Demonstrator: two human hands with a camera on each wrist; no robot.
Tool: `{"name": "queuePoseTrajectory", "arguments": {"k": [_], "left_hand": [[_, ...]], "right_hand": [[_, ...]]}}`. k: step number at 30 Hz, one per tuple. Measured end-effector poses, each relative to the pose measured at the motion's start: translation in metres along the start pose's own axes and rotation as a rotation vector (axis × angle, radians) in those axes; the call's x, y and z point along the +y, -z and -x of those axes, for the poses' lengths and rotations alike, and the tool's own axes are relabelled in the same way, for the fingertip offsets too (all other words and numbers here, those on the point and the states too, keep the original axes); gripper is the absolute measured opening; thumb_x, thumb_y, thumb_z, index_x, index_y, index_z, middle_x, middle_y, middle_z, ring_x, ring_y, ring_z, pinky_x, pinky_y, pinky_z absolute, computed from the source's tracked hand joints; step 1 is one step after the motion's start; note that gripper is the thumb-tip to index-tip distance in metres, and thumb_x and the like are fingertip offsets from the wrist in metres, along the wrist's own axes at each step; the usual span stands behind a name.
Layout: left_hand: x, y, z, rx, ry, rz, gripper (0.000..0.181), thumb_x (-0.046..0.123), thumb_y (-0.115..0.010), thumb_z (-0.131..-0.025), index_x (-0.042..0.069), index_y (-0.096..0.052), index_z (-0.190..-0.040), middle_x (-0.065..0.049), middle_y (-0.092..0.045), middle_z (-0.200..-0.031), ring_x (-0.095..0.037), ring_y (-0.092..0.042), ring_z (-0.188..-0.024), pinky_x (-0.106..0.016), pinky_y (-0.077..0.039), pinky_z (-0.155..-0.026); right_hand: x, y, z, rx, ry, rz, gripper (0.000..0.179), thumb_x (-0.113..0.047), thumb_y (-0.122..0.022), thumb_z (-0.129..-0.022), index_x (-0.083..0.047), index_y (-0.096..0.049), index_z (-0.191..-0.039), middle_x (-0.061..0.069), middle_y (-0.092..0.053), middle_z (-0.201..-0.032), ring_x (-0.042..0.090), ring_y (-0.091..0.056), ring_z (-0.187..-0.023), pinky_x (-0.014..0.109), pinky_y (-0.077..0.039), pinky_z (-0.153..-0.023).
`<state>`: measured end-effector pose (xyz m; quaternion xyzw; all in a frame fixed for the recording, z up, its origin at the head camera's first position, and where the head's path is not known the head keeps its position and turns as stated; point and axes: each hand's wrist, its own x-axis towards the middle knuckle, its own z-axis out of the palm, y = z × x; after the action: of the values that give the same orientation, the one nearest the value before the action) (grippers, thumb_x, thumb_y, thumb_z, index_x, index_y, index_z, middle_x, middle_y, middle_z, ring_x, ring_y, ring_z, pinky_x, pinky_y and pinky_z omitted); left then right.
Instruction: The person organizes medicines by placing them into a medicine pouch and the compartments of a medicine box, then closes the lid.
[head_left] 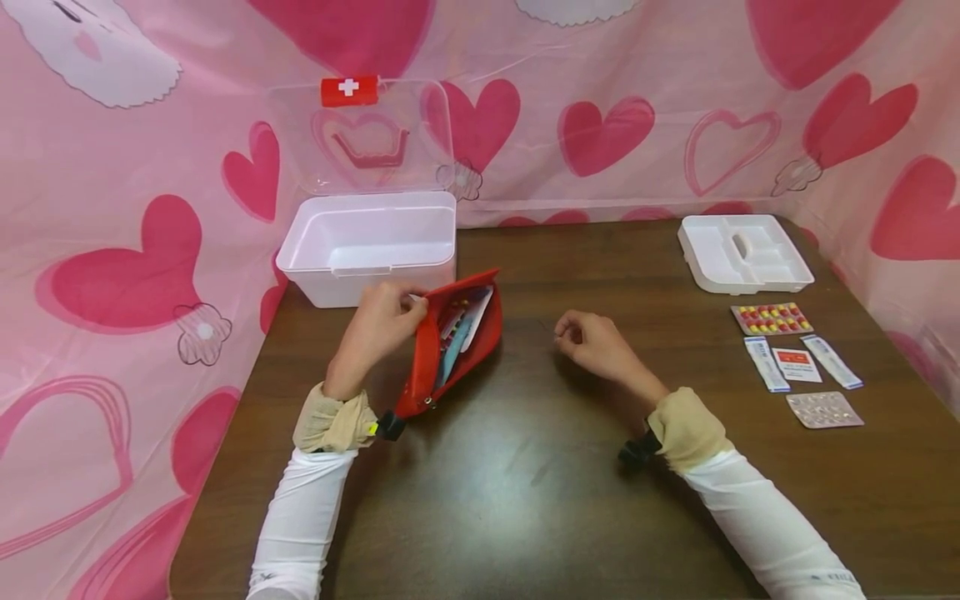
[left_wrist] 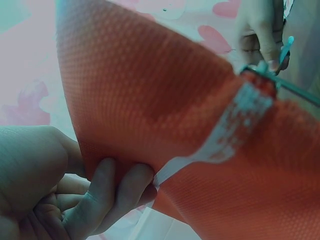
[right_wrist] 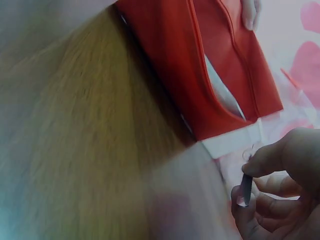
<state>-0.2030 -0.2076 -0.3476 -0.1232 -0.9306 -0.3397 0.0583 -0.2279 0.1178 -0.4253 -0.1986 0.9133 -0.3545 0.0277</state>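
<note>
My left hand pinches the upper left edge of an unzipped red pouch, which tilts above the table. Inside the pouch, a light blue item, a white flat piece and some small coloured things show. In the left wrist view, the pouch's red fabric fills most of the picture. To the right of the pouch and apart from it is my right hand, its fingers curled. A small, thin grey piece shows between the right thumb and finger in the right wrist view; its kind I cannot tell.
Behind the pouch stands a white box with its clear lid raised. At the far right are a white divided tray, a red-and-yellow capsule pack, two white sachets, a printed packet and a silver blister pack.
</note>
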Motion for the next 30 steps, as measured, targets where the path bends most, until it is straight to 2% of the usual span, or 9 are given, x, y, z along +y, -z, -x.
{"name": "queuePoseTrajectory", "arguments": {"k": [4, 13, 17, 23, 30], "left_hand": [[0.000, 0.000, 0.000, 0.001, 0.001, -0.003, 0.028, 0.010, -0.055, -0.092, -0.001, -0.074, -0.109, -0.016, -0.076, -0.088, -0.021, -0.064, -0.064, -0.026, -0.046, -0.052], [0.001, 0.000, 0.000, -0.001, 0.008, -0.008, 0.027, 0.011, -0.055, -0.092, 0.001, -0.074, -0.108, -0.015, -0.076, -0.085, -0.020, -0.065, -0.063, -0.026, -0.048, -0.053], [0.002, 0.000, 0.001, 0.001, 0.009, -0.004, 0.028, 0.011, -0.055, -0.093, 0.000, -0.074, -0.109, -0.015, -0.076, -0.086, -0.019, -0.067, -0.064, -0.026, -0.051, -0.057], [0.001, 0.000, 0.001, -0.003, 0.005, -0.003, 0.028, 0.010, -0.054, -0.092, 0.001, -0.074, -0.109, -0.015, -0.076, -0.088, -0.022, -0.067, -0.068, -0.026, -0.049, -0.056], [0.001, 0.000, 0.000, -0.008, 0.002, -0.005, 0.028, 0.011, -0.054, -0.092, 0.002, -0.074, -0.109, -0.014, -0.076, -0.089, -0.022, -0.066, -0.067, -0.026, -0.047, -0.054]], "right_hand": [[-0.011, -0.005, -0.006, 0.034, 0.062, -0.002, 0.009, -0.009, -0.066, -0.089, -0.006, -0.063, -0.097, 0.006, -0.067, -0.081, 0.016, -0.058, -0.071, 0.030, -0.046, -0.067], [-0.036, -0.013, -0.025, 0.040, 0.156, -0.022, 0.009, -0.010, -0.064, -0.092, -0.007, -0.062, -0.100, 0.007, -0.072, -0.083, 0.019, -0.067, -0.076, 0.033, -0.050, -0.069], [-0.044, -0.018, -0.036, 0.056, 0.154, -0.013, 0.008, -0.012, -0.067, -0.091, -0.008, -0.065, -0.097, 0.005, -0.073, -0.080, 0.016, -0.065, -0.071, 0.031, -0.049, -0.067], [-0.053, -0.025, -0.052, 0.088, 0.139, -0.023, 0.008, -0.015, -0.069, -0.089, -0.008, -0.069, -0.094, 0.004, -0.074, -0.079, 0.017, -0.064, -0.070, 0.030, -0.048, -0.067], [-0.063, -0.033, -0.063, 0.148, 0.061, -0.025, 0.011, -0.019, -0.072, -0.087, -0.008, -0.071, -0.088, 0.007, -0.074, -0.080, 0.020, -0.066, -0.073, 0.031, -0.049, -0.066]]}}
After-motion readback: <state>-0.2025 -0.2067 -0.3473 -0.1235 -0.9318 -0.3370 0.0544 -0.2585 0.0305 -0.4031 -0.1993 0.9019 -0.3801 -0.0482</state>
